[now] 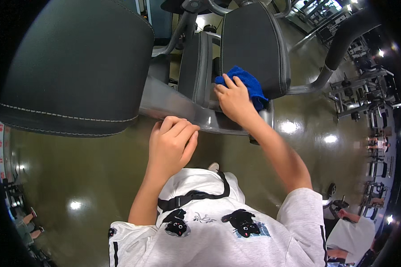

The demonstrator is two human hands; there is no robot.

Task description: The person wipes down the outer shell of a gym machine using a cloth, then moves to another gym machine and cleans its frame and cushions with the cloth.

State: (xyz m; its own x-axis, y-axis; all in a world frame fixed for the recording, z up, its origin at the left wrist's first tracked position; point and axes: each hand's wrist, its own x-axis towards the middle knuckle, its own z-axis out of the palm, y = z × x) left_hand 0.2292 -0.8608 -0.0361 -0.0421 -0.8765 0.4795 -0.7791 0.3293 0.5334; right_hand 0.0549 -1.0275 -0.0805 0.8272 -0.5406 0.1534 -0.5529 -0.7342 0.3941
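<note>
My right hand (234, 97) holds a blue cloth (249, 83) against the lower left corner of a black padded cushion (254, 46) with pale stitching. Bunched fabric spreads out past my fingers on the right. My left hand (173, 143) is loosely curled at the front edge of a grey metal beam (177, 101) of the exercise machine. No object shows in it, though its palm is hidden. Whether those fingers touch the beam is unclear. A large black padded seat (77, 66) fills the upper left, beside the beam.
A narrow black pad (195, 66) stands between the beam and the cushion. On the right, a bent bar with a black grip (346, 36) juts out. Weight racks (357, 90) line the far right. Other people (349, 237) are at the lower right, far right and lower left.
</note>
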